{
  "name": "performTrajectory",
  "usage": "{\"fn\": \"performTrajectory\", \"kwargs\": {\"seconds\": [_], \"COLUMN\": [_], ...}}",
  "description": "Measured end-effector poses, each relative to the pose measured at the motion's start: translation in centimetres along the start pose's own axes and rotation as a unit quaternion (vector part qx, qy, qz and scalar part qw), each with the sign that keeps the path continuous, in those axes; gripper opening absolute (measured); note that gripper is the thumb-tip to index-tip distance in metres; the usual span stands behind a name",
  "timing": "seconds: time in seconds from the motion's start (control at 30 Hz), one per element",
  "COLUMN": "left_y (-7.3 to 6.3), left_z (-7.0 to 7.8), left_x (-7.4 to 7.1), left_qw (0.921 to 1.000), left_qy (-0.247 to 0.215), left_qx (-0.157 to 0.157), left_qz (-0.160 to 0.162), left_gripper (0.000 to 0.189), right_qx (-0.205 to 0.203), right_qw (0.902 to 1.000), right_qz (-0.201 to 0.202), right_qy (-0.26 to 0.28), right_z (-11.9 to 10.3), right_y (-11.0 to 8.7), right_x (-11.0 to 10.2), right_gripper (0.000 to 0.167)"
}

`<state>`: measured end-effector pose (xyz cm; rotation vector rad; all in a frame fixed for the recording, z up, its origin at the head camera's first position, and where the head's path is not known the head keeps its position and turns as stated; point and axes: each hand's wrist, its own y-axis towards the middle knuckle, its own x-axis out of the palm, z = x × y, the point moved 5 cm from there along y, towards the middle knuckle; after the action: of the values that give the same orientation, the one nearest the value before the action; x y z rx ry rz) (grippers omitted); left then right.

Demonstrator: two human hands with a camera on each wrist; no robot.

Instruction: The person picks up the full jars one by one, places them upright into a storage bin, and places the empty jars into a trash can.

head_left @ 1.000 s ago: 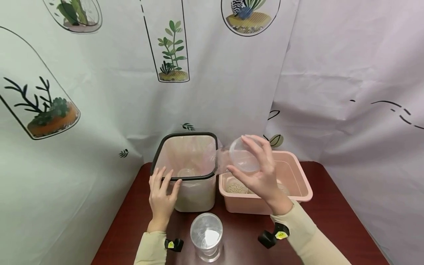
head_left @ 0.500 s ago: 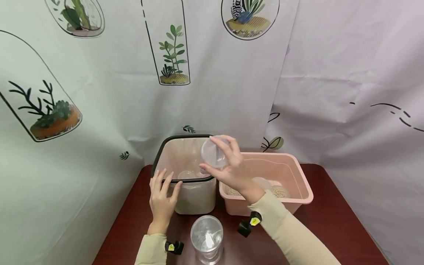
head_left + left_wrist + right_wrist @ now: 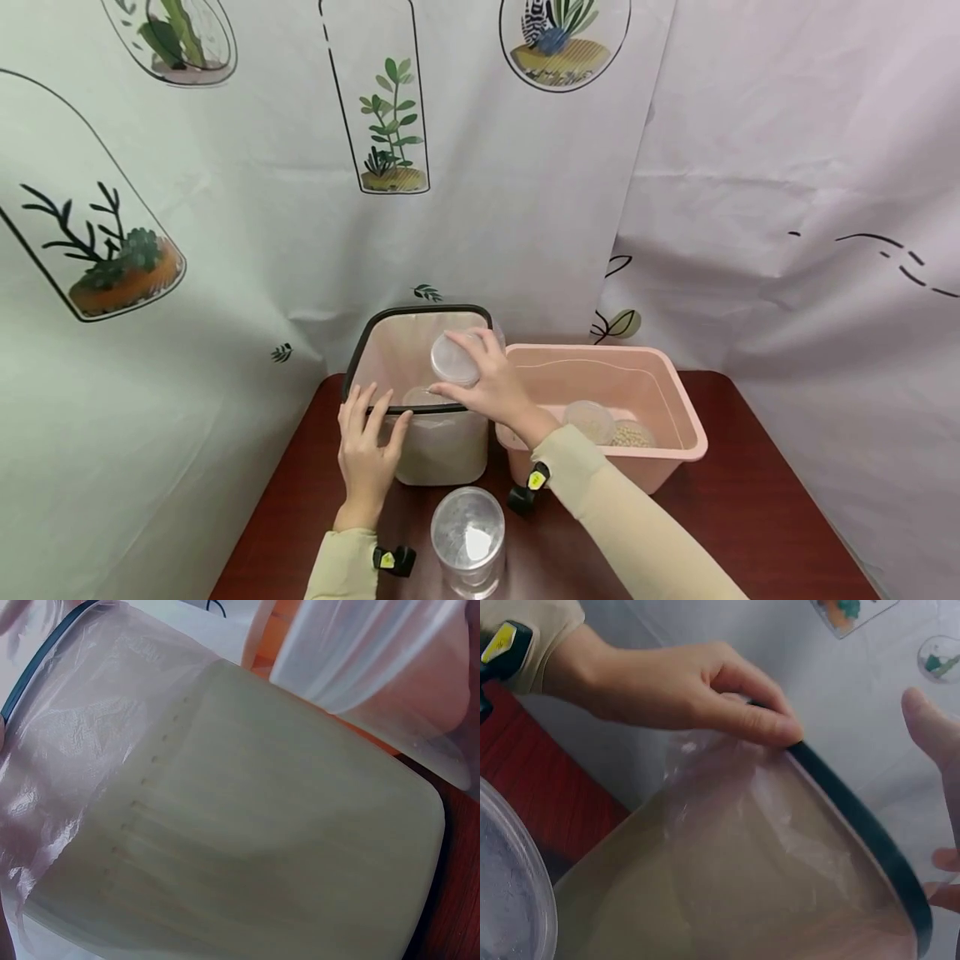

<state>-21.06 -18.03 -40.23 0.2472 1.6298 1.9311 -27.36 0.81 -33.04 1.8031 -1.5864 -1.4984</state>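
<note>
My right hand (image 3: pixel 487 383) holds a clear round plastic container (image 3: pixel 453 360) between thumb and fingers, over the bin's mouth. Whether it is a shallow tub or a lid, I cannot tell. Only the right hand's fingers enter the right wrist view, at its right edge. My left hand (image 3: pixel 367 446) grips the dark rim of the lined waste bin (image 3: pixel 442 450) at the near left corner. In the right wrist view its thumb (image 3: pixel 772 729) lies along that rim (image 3: pixel 862 817). Another clear round piece (image 3: pixel 422 397) lies inside the bin.
A pink rectangular tub (image 3: pixel 678 400) stands right of the bin, holding a clear round container (image 3: pixel 588 422) and pale beans (image 3: pixel 632 434). A clear footed plastic cup (image 3: pixel 468 533) stands in front of the bin on the red-brown table (image 3: pixel 750 500). A printed curtain hangs behind.
My right hand has carried the clear round container leftward and down from above the pink tub to over the bin. My left hand has stayed on the rim.
</note>
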Motion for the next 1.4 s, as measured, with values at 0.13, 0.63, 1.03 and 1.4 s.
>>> {"fn": "performTrajectory", "kwargs": {"seconds": [0.13, 0.63, 1.03, 1.4], "left_y": [0.0, -0.2, -0.2, -0.2], "left_z": [-0.1, 0.0, -0.1, -0.3], "left_x": [0.0, 0.2, 0.3, 0.3], "left_qw": [1.0000, 1.0000, 0.9999, 0.9998], "left_qy": [-0.002, -0.002, -0.007, -0.010], "left_qx": [-0.002, -0.005, -0.008, -0.016], "left_qz": [-0.003, -0.001, 0.001, 0.001], "left_gripper": [0.044, 0.043, 0.043, 0.042], "right_qx": [0.028, 0.018, -0.007, -0.021], "right_qw": [0.9974, 0.9974, 0.9999, 0.9994], "right_qz": [-0.063, -0.064, -0.001, 0.006], "right_qy": [-0.023, -0.027, 0.012, 0.028], "right_z": [0.4, 0.7, -0.9, -1.9], "right_y": [-0.1, -0.3, -2.3, -5.1], "right_x": [1.3, 1.0, -1.2, -2.1], "right_gripper": [0.074, 0.060, 0.048, 0.047]}}
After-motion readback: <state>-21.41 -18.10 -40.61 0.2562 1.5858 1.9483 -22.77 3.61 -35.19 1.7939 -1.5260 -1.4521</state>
